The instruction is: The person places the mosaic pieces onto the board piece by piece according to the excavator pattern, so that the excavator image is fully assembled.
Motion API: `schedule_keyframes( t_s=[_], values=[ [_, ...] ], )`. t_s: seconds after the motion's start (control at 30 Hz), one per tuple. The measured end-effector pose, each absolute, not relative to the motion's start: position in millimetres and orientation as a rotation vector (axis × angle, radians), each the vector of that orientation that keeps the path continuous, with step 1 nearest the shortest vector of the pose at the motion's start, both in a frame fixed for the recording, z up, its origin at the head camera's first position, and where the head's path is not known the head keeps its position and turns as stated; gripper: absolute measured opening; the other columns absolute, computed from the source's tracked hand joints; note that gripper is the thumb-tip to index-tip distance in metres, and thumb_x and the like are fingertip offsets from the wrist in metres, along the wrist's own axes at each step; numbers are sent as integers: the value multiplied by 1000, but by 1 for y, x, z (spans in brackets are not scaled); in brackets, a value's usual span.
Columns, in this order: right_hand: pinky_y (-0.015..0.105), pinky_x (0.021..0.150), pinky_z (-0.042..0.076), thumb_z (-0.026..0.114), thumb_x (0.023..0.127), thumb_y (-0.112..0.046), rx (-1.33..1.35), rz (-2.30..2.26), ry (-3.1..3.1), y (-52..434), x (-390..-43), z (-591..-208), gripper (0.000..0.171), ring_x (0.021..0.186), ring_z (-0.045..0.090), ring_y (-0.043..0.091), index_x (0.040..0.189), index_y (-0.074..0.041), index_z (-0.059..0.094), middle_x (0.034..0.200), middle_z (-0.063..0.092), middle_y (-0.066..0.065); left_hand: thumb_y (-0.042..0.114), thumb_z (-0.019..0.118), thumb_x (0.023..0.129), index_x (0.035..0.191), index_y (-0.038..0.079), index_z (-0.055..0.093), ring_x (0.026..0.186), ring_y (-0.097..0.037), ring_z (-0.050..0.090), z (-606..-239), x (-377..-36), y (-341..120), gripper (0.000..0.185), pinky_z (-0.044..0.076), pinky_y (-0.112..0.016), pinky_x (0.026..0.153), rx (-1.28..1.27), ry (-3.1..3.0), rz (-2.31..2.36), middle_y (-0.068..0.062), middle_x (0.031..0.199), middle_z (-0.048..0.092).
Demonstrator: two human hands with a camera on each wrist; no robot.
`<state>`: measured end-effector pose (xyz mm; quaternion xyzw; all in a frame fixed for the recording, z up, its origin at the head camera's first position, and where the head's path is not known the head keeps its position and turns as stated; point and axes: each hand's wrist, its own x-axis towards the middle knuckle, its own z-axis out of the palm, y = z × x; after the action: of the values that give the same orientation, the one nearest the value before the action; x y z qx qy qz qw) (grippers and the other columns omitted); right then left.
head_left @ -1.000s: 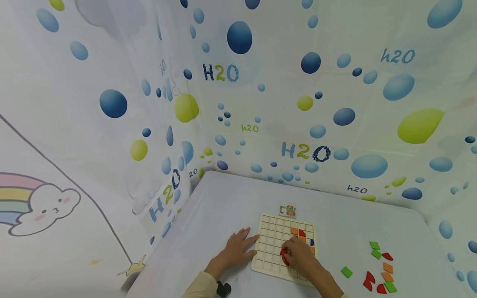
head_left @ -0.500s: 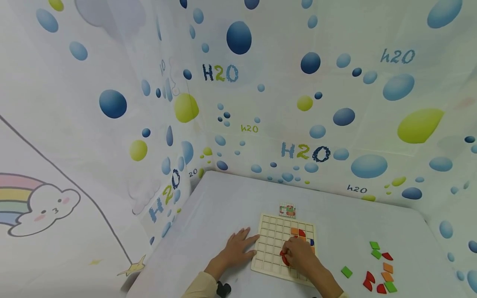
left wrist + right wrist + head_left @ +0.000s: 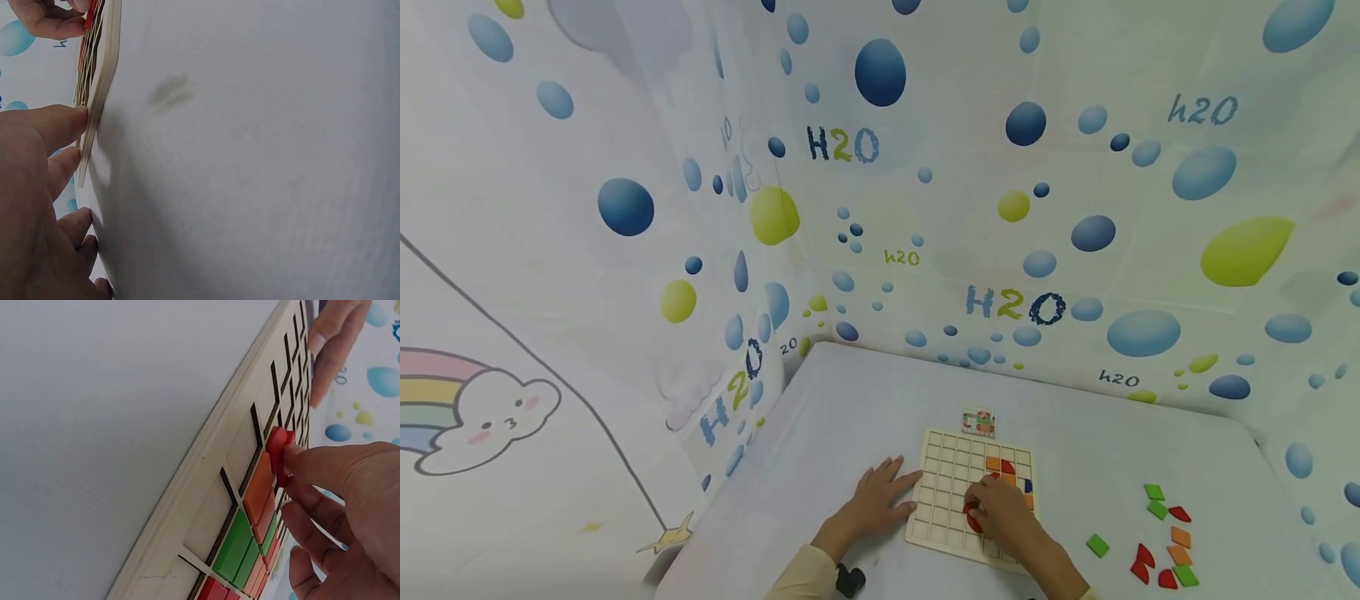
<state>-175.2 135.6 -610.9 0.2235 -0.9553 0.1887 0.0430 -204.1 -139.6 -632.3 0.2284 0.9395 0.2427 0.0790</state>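
A light wooden grid board (image 3: pixel 936 475) lies on the table, with coloured tiles set in its right side. My right hand (image 3: pixel 1006 515) is over the board and pinches a red rounded tile (image 3: pixel 278 447) between thumb and fingers. The tile stands tilted above the cells. Just beside it in the right wrist view are an orange tile (image 3: pixel 257 494) and a green tile (image 3: pixel 234 545), both seated in the grid. My left hand (image 3: pixel 877 500) lies with spread fingers at the board's left edge, and its thumb and index finger touch the rim in the left wrist view.
A small pattern card (image 3: pixel 978 422) lies behind the board. To the right are several loose tiles: green (image 3: pixel 1097 546), orange (image 3: pixel 1181 537) and red (image 3: pixel 1167 580). A black object (image 3: pixel 850 581) is by the left sleeve. A printed curtain (image 3: pixel 955 225) encloses the table.
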Motion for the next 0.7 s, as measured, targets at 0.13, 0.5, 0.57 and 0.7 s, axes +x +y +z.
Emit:
schedule_keyframes(
  t_s=[0.13,0.5,0.57,0.7],
  values=[
    [37,64,52,85,87,-8,721,607,-2913,138,-174,-608,17,84,62,18,94,-18,73,93,65,-6,43,62,105,158,31,51,157,-40,32,-629,-202,-139,56,26,-67,125,681,2811,726,-15,169,37],
    [31,61,49,81,88,-2,758,671,-2911,144,-178,-606,17,80,59,13,95,-17,74,89,65,-7,43,62,105,158,31,51,157,-41,32,-631,-203,-139,56,25,-67,125,680,2815,726,-15,169,37],
    [31,62,49,79,88,-2,734,689,-2944,144,-178,-605,17,80,59,14,95,-17,74,89,65,-7,45,62,105,158,32,50,158,-40,31,-632,-204,-139,56,24,-66,126,672,2816,722,-14,170,36],
    [36,66,49,79,90,-2,673,739,-3011,144,-178,-602,15,84,59,17,95,-16,73,90,64,-6,46,61,104,159,34,49,159,-38,29,-634,-204,-139,57,23,-64,127,655,2807,717,-12,171,34]
  ],
)
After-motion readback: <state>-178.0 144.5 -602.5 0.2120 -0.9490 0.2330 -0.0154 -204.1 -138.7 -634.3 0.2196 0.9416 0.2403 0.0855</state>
